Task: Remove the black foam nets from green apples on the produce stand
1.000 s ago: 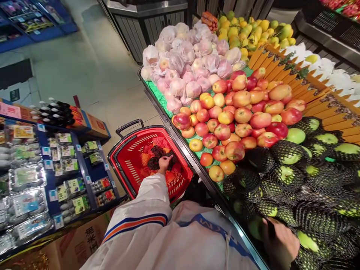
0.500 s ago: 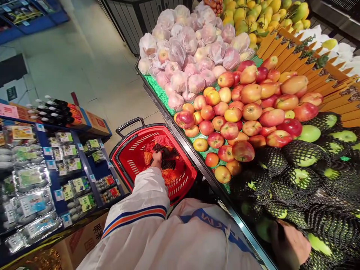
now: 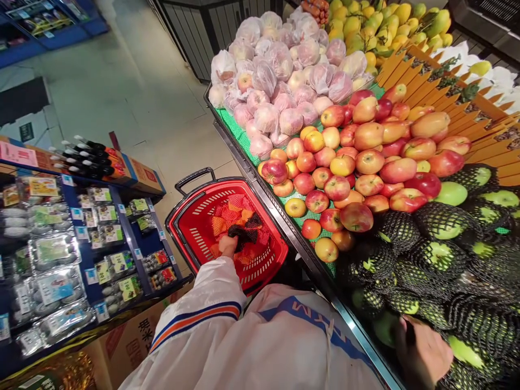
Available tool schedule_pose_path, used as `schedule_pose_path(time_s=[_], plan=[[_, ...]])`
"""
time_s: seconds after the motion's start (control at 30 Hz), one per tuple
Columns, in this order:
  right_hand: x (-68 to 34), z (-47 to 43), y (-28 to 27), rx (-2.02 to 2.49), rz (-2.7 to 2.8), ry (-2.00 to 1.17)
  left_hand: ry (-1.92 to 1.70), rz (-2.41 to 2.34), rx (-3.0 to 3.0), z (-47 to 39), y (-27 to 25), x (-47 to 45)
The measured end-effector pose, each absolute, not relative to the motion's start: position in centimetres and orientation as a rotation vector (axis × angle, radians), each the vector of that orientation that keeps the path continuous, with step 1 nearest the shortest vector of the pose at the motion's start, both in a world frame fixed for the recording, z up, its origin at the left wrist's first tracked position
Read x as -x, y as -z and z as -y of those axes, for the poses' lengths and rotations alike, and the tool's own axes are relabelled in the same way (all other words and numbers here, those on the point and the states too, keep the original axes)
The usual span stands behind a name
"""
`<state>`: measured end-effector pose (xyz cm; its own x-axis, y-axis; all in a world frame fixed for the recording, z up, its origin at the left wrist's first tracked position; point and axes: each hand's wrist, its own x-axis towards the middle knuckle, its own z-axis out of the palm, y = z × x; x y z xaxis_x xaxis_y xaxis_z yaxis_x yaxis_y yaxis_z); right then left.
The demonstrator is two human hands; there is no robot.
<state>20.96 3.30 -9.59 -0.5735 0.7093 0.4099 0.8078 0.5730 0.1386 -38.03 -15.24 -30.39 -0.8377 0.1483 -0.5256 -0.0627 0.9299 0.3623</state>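
My left hand (image 3: 228, 246) reaches down into a red shopping basket (image 3: 184, 216). Its fingers are curled at the end of a dark black foam net (image 3: 246, 232), partly hidden behind it. Around that net lie orange and red foam-netted items (image 3: 233, 210); their contents are covered. At the lower right, my right hand (image 3: 424, 352) rests among green fruits in black foam nets (image 3: 441, 257). Its fingertips point down into shadow beside a dim green fruit (image 3: 385, 327), so I cannot tell whether they grip anything.
A metal-edged display (image 3: 300, 244) slopes up beside the basket, bearing red-yellow apples (image 3: 369, 161) and wrapped pale fruits (image 3: 280, 59). Yellow mangoes (image 3: 390, 27) lie farther back. On the left, a blue rack (image 3: 122, 238) holds packaged trays. Tiled floor (image 3: 134, 81) stretches beyond.
My left hand has shifted slightly down toward the near-left side of the basket's contents, showing more of the black and orange nets. My right hand stays among the green fruits. The view shifted slightly.
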Motion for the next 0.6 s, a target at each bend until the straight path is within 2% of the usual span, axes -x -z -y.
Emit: schedule_pose_path(time_s=[0.27, 0.4, 0.6], plan=[[-21.2, -3.1, 9.6, 1.301, 2.564, 0.444, -0.411, -2.301, -0.825, 9.8, 31.0, 36.6], [-21.3, -3.2, 9.6, 1.267, 2.552, 0.472, -0.375, -2.183, -0.858, 7.6, 31.9, 36.3], [-21.1, -2.9, 9.5, 1.337, 2.557, 0.46, -0.446, -2.216, -0.597, 6.5, 32.5, 36.1]])
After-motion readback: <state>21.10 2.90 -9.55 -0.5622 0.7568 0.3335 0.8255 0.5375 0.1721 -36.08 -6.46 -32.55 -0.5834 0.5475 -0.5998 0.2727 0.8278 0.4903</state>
